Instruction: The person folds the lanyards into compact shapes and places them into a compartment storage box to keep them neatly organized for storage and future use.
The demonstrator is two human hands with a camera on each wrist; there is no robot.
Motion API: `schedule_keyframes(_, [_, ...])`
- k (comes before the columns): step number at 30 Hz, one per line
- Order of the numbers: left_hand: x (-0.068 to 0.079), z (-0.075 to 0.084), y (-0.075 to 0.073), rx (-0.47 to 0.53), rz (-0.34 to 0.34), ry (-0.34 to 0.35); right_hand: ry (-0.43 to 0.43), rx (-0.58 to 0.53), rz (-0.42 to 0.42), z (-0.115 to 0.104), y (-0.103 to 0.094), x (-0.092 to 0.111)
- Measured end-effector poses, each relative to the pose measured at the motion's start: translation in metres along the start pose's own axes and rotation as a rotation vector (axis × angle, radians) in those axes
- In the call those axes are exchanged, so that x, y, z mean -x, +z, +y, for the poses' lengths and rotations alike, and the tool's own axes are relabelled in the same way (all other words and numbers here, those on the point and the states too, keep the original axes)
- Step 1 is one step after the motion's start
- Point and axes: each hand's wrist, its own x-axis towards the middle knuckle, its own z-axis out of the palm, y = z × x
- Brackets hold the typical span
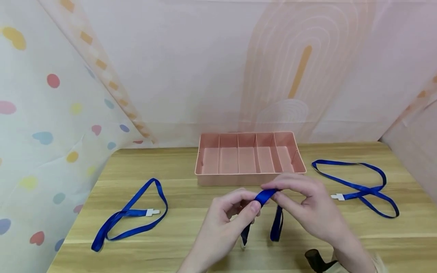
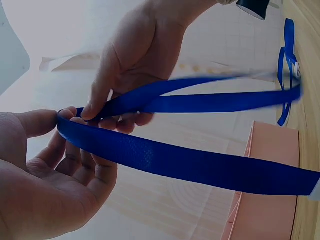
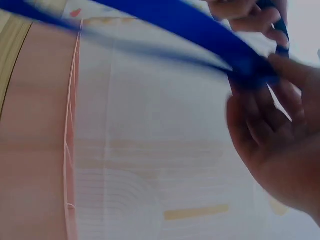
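Note:
Both hands hold one blue lanyard [image 1: 264,196] up in front of the pink box, above the table. My left hand [image 1: 227,220] pinches the strap between thumb and fingers, and my right hand [image 1: 308,206] pinches it a short way along. From the right hand hangs a folded loop of the strap [image 1: 277,225]. In the left wrist view, the flat blue strap [image 2: 185,167] runs down from the left fingertips to a white end piece [image 2: 315,191] at the frame's edge. The right wrist view shows the strap blurred at the right fingers [image 3: 257,112].
A pink box [image 1: 250,179] with several compartments stands at the back, against a patterned cloth [image 1: 191,76]. One blue lanyard [image 1: 141,228] with a white end lies on the left, another [image 1: 370,189] on the right. A dark object [image 1: 315,260] is by the right wrist.

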Motion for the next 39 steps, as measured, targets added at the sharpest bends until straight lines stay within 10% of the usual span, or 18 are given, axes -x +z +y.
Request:
schedule_keyframes(9, [-0.002,-0.004,0.007,-0.019,0.049,0.051,-0.258,0.238,0.218,0.005,0.009,-0.001])
schedule_keyframes(18, [0.008,-0.001,-0.003,-0.085,0.140,0.063,-0.106,0.099,0.166,0.012,0.030,-0.004])
schedule_keyframes(32, [0.000,-0.002,0.002,0.023,0.195,0.101,-0.128,0.101,0.187,0.016,0.024,-0.006])
schedule_keyframes(39, [0.000,-0.002,0.003,0.017,0.191,0.102,0.051,0.100,0.263,0.011,0.025,-0.005])
